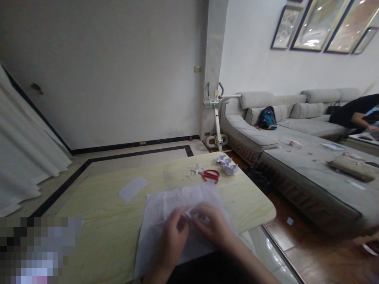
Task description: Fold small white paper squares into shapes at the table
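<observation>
My left hand (177, 228) and my right hand (211, 221) meet over a large, creased sheet (158, 207) with faint print on it. Pinched between the fingers of both is a small piece of white paper (192, 213), seemingly folded and partly hidden by them. Beyond the sheet lies a pair of scissors (211, 174) with red handles, thin paper scraps beside its blades. Several folded paper shapes (231, 169) with pointed corners sit near the table's far right corner. A plain white paper rectangle (133, 188) rests to the left.
The pale yellow table (100, 221) has a rounded right corner. To the right stands a grey sofa (310, 189) with a blue backpack (268, 118) on it. A white exercise machine (217, 118) stands behind the table. Another person (359, 114) bends over at far right.
</observation>
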The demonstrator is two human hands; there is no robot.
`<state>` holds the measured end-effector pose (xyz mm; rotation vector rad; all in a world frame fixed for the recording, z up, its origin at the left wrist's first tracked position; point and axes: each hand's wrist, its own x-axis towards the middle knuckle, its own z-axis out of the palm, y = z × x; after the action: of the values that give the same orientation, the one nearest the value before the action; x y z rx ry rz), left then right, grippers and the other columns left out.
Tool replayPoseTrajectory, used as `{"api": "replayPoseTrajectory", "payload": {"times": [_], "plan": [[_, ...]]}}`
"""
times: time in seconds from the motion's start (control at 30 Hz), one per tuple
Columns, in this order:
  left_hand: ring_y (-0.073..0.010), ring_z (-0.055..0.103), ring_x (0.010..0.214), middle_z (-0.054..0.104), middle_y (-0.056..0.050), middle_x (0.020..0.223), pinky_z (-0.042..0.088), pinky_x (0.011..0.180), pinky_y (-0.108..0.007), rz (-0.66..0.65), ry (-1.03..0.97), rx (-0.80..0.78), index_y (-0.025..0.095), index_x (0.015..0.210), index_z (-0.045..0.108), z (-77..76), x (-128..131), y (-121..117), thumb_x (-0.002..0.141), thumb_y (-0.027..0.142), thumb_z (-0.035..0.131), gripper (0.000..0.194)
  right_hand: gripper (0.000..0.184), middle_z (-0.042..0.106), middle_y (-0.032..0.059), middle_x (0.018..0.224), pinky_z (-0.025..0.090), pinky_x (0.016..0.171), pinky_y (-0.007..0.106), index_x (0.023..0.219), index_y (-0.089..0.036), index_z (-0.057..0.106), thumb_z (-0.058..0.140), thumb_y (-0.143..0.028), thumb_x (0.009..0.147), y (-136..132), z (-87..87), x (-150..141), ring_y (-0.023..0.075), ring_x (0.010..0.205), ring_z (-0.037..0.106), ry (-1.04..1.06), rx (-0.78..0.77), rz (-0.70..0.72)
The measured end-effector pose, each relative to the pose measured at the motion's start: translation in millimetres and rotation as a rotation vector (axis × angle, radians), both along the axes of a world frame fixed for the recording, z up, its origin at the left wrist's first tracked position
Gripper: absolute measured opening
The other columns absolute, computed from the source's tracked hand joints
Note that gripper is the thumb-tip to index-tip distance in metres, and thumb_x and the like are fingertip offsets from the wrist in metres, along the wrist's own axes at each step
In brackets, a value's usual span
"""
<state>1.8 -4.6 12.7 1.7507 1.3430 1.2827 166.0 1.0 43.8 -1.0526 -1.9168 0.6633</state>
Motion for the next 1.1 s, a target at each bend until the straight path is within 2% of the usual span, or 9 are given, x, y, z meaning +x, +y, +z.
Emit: {"api": "replayPoseTrajectory", "payload": {"times": [0.23, 0.5, 0.6, 0.73, 0.9, 1.1], "plan": [[-0.0251, 0.07, 0.095, 0.073, -0.011, 0.105, 0.057, 0.082, -0.038, 0.03, -0.037, -0.044, 0.017, 0.109, 0.066, 0.7, 0, 2, 0.082, 0.024, 0.057, 0.029, 0.014, 0.065, 0.0036, 0.072, 0.043, 0.06, 0.024, 0.084, -0.017, 0.068, 0.056, -0.022, 0.089, 1, 0.7, -3, 0.014, 0.062, 0.056, 0.018, 0.011, -0.081], [-0.0238, 0.069, 0.096, 0.073, -0.008, 0.107, 0.057, 0.082, -0.036, -0.05, -0.038, -0.037, 0.022, 0.11, 0.068, 0.9, 0, 1, 0.084, 0.03, 0.06, 0.027, 0.015, 0.062, 0.0022, 0.065, 0.041, 0.056, 0.023, 0.078, -0.016, 0.067, 0.055, -0.021, 0.086, 3, -0.2, -3, 0.0136, 0.059, 0.053, 0.063, -0.07, -0.134], [-0.0244, 0.069, 0.1, 0.074, -0.008, 0.109, 0.056, 0.086, -0.038, -0.043, -0.045, -0.05, 0.022, 0.11, 0.069, 1.3, -1, 1, 0.085, 0.031, 0.059, 0.028, 0.014, 0.061, 0.0019, 0.065, 0.04, 0.056, 0.023, 0.077, -0.015, 0.065, 0.055, -0.02, 0.085, 3, -3.8, -2, 0.0135, 0.059, 0.053, 0.075, -0.089, -0.131], [-0.0241, 0.071, 0.094, 0.075, -0.009, 0.106, 0.058, 0.083, -0.037, -0.049, -0.056, -0.092, 0.02, 0.108, 0.07, 6.0, 0, 0, 0.086, 0.035, 0.058, 0.03, 0.017, 0.058, 0.0002, 0.063, 0.038, 0.055, 0.022, 0.073, -0.016, 0.062, 0.055, -0.023, 0.086, 4, -10.1, -2, 0.0128, 0.058, 0.05, 0.096, -0.103, -0.117], [-0.0255, 0.07, 0.096, 0.075, -0.01, 0.105, 0.057, 0.084, -0.037, -0.025, -0.068, -0.048, 0.02, 0.103, 0.073, 8.9, 0, -1, 0.082, 0.037, 0.061, 0.029, 0.023, 0.053, -0.0015, 0.06, 0.035, 0.053, 0.022, 0.066, -0.016, 0.056, 0.055, -0.026, 0.086, 5, -13.0, -1, 0.0122, 0.057, 0.047, 0.095, -0.147, -0.125], [-0.0234, 0.072, 0.084, 0.077, -0.008, 0.091, 0.059, 0.076, -0.032, -0.031, -0.109, -0.097, 0.02, 0.092, 0.072, 12.9, 0, -4, 0.084, 0.041, 0.058, 0.026, 0.023, 0.049, -0.0026, 0.057, 0.033, 0.052, 0.022, 0.062, -0.016, 0.054, 0.054, -0.024, 0.084, 0, -9.7, -2, 0.0115, 0.056, 0.044, 0.065, -0.171, -0.103]]}}
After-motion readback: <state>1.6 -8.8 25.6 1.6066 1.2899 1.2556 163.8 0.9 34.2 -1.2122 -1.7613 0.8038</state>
